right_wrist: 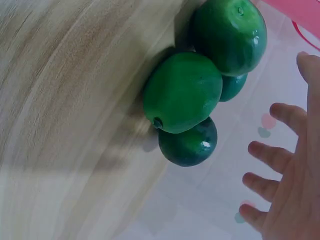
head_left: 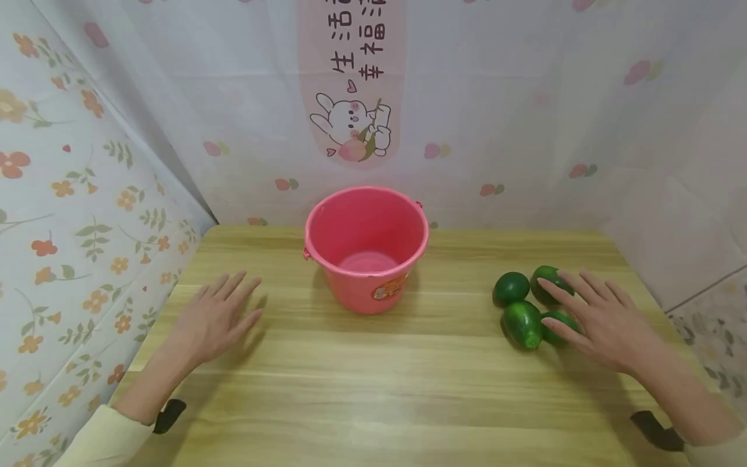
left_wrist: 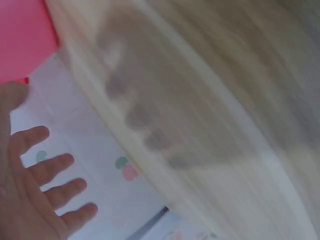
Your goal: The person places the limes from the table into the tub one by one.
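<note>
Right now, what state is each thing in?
Bucket: upright, open-topped, no contents visible.
Four green fruits: clustered on table, whole where visible.
Left hand: fingers extended, holding nothing.
Right hand: fingers extended beside the fruits, holding nothing.

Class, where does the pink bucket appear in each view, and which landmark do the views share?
Head: pink bucket near the centre, shown whole.
Left wrist: top left corner, cut off.
Right wrist: top right corner, only partly shown.
Shared landmark: the wood-grain tabletop.
</note>
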`<state>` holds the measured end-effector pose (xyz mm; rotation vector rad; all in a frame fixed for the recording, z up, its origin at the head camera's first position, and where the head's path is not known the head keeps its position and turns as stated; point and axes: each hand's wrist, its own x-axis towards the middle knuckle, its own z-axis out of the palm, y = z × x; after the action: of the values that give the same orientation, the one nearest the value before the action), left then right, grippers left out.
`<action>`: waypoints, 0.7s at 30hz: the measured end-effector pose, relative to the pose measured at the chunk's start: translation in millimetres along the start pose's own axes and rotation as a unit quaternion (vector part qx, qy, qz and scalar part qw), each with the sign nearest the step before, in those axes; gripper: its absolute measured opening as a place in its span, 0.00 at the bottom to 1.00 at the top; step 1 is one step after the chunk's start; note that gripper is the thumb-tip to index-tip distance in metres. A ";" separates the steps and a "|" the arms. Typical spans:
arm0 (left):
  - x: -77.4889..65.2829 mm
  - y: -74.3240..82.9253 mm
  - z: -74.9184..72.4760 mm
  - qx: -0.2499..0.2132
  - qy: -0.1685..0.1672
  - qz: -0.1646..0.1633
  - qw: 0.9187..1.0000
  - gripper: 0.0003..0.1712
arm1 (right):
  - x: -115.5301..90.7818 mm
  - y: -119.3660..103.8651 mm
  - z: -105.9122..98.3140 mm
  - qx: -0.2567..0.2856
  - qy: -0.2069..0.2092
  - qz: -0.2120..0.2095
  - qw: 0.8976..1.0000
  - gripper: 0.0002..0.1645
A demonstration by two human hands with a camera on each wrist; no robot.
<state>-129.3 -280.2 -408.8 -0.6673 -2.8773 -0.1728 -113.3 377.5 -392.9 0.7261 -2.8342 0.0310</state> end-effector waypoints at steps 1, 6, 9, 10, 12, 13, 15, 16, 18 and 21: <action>2.4 0.8 -0.9 -0.017 0.014 0.007 1.000 0.34 | 0.2 0.7 -0.3 0.007 0.002 -0.001 1.000 0.43; 16.2 10.2 -11.8 -0.112 0.086 0.018 0.990 0.32 | 0.7 6.9 -0.2 0.058 0.055 -0.021 0.997 0.35; 27.1 20.2 -23.7 -0.143 0.135 0.026 0.980 0.32 | -0.4 12.2 0.1 0.072 0.100 -0.039 0.992 0.29; 31.7 24.6 -28.1 -0.148 0.151 0.035 0.977 0.33 | -1.5 14.1 0.4 0.075 0.112 -0.041 0.990 0.26; 42.1 35.0 -36.3 -0.153 0.174 0.066 0.971 0.34 | -4.9 17.4 0.8 0.078 0.122 -0.037 0.989 0.22; 47.6 41.1 -39.9 -0.156 0.180 0.083 0.968 0.34 | -6.7 19.1 0.9 0.082 0.123 -0.031 0.989 0.20; 58.9 53.5 -45.9 -0.162 0.181 0.118 0.963 0.35 | -9.8 23.0 0.8 0.092 0.124 -0.022 0.988 0.16; 64.4 59.2 -48.0 -0.162 0.178 0.133 0.961 0.35 | -10.8 24.7 0.7 0.097 0.123 -0.019 0.987 0.16; 74.3 68.8 -50.6 -0.161 0.160 0.158 0.961 0.36 | -11.9 28.5 0.4 0.102 0.122 -0.017 0.987 0.15; 84.0 77.4 -50.8 -0.152 0.127 0.182 0.963 0.35 | -13.1 34.3 0.4 0.111 0.112 -0.014 0.987 0.14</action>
<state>-161.3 -183.3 -336.5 -1.1245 -2.4524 -0.6065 -118.6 413.8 -395.0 0.7537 -2.6292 0.4040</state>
